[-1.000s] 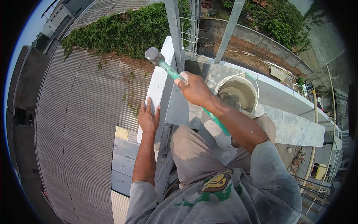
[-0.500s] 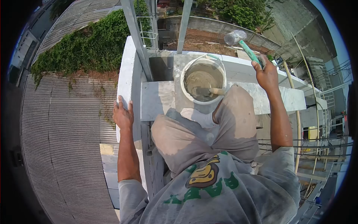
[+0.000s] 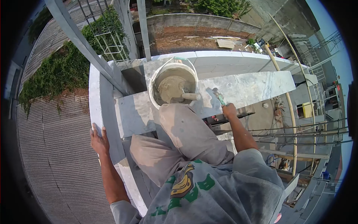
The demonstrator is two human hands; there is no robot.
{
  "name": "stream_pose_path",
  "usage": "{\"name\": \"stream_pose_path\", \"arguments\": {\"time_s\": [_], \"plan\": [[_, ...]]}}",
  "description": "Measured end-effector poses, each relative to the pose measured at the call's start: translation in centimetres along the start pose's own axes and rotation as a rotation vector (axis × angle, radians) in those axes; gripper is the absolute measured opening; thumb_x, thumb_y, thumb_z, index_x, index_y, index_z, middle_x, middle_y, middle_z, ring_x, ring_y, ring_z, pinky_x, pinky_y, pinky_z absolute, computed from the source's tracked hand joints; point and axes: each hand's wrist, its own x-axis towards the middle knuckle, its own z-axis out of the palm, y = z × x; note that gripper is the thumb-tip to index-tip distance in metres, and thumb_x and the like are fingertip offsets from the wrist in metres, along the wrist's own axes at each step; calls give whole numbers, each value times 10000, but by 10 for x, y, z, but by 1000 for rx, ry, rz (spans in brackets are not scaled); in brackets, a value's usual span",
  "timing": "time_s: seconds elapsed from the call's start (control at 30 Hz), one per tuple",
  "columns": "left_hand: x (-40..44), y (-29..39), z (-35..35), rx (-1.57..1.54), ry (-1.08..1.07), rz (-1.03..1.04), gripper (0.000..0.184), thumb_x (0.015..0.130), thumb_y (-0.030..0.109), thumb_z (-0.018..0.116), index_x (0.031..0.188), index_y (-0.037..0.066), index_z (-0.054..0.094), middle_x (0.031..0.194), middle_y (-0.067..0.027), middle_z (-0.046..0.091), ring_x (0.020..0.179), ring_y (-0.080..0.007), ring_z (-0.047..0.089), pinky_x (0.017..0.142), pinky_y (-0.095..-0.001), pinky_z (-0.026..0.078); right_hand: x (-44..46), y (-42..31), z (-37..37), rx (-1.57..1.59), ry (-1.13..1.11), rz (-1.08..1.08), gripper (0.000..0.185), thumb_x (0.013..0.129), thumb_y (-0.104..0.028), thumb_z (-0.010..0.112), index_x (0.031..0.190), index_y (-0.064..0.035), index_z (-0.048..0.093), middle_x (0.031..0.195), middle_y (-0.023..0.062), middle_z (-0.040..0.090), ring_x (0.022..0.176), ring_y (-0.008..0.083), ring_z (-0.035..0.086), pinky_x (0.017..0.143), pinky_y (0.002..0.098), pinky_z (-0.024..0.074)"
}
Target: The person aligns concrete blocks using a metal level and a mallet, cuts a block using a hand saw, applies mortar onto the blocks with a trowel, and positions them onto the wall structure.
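Note:
My left hand (image 3: 99,142) rests with its fingers apart on the top edge of a white block wall (image 3: 96,100). In my right hand (image 3: 229,110) is a mallet (image 3: 220,98) with a green handle, its head low over a grey-white plank (image 3: 253,85); whether it touches the plank I cannot tell. Left of the mallet stands a white bucket (image 3: 152,91) holding wet grey mortar (image 3: 171,85). A tool's wooden handle (image 3: 191,96) sticks out over the bucket's right rim. My bent knees are just below the bucket.
Grey metal posts (image 3: 143,30) rise beyond the wall corner. A corrugated roof (image 3: 56,149) lies below on the left, partly under green vines (image 3: 48,74). Bamboo poles (image 3: 289,100) and thin rods or cables (image 3: 305,128) stand or cross at the right, above lower ground.
My right hand has lowered the mallet from raised at the upper right to just above or on the plank. My left hand stays on the wall. The view has shifted and my legs have moved.

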Motion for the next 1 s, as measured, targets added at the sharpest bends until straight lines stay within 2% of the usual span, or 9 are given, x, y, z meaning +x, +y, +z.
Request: {"name": "stream_pose_path", "arguments": {"time_s": [0.03, 0.13, 0.27, 0.33, 0.53, 0.63, 0.73, 0.87, 1.0], "plan": [[0, -2, 0, 25, 10, 20, 585, 902, 445, 573, 1387, 138, 463, 1302, -268, 505, 1144, -418, 544, 939, -473, 455, 4, -1, 14, -13, -38, 45, 407, 800, -359, 660, 913, 32, 653, 907, 244, 676, 906, 370, 666, 801, 445, 511], [-2, 0, -2, 68, -30, -13, 589, 914, 442, 556, 1397, 123, 447, 1311, -274, 496, 1165, -426, 528, 953, -469, 447, 24, -8, 54, -79, -84, 60, 408, 800, -357, 655, 949, 23, 653, 962, 231, 679, 943, 356, 664, 842, 434, 512], [-2, 8, -13, 74, -95, -21, 606, 929, 435, 532, 1408, 81, 418, 1336, -281, 473, 1199, -447, 493, 982, -471, 424, 56, -44, 85, -118, -122, 61, 391, 813, -332, 629, 1022, -1, 638, 1030, 236, 660, 986, 383, 641, 851, 455, 508], [-1, 9, -15, 17, -92, -44, 616, 934, 432, 522, 1409, 56, 407, 1352, -286, 454, 1230, -453, 459, 1003, -474, 406, 70, -65, 106, -43, -71, 31, 360, 834, -298, 585, 992, 23, 617, 1012, 249, 659, 973, 393, 642, 835, 479, 503], [1, 14, -23, -54, -175, -78, 611, 948, 408, 514, 1404, 19, 398, 1378, -283, 424, 1288, -432, 401, 1041, -465, 375, 78, -101, 152, 124, -23, 226, 366, 856, -292, 588, 1043, 18, 535, 996, 248, 655, 945, 410, 642, 802, 500, 503], [0, 16, -21, -79, -169, -83, 591, 950, 382, 528, 1399, 17, 407, 1384, -261, 429, 1293, -416, 403, 1043, -458, 376, 77, -85, 187, 166, -84, 140, 358, 849, -286, 592, 1043, 8, 529, 997, 238, 656, 949, 405, 641, 795, 498, 503], [2, 20, -25, -129, -168, -114, 578, 945, 361, 550, 1390, 17, 422, 1390, -246, 430, 1294, -401, 411, 1044, -452, 376, 78, -81, 190, 108, -113, 130, 344, 836, -264, 596, 1045, 1, 532, 983, 225, 654, 938, 389, 644, 790, 493, 506], [2, 17, -21, -134, -152, -98, 576, 944, 359, 556, 1389, 17, 425, 1396, -242, 427, 1292, -392, 416, 1046, -453, 370, 82, -76, 175, -27, -101, 160, 383, 810, -232, 596, 1106, 4, 539, 1105, 223, 582, 1033, 393, 600, 849, 456, 505], [0, 16, -22, -165, -164, -119, 574, 948, 350, 550, 1384, -1, 423, 1407, -239, 418, 1305, -386, 398, 1057, -447, 349, 86, -64, 175, -21, -176, 138, 386, 810, -207, 573, 1125, 14, 539, 1154, 239, 546, 1068, 405, 577, 880, 459, 493]]}}
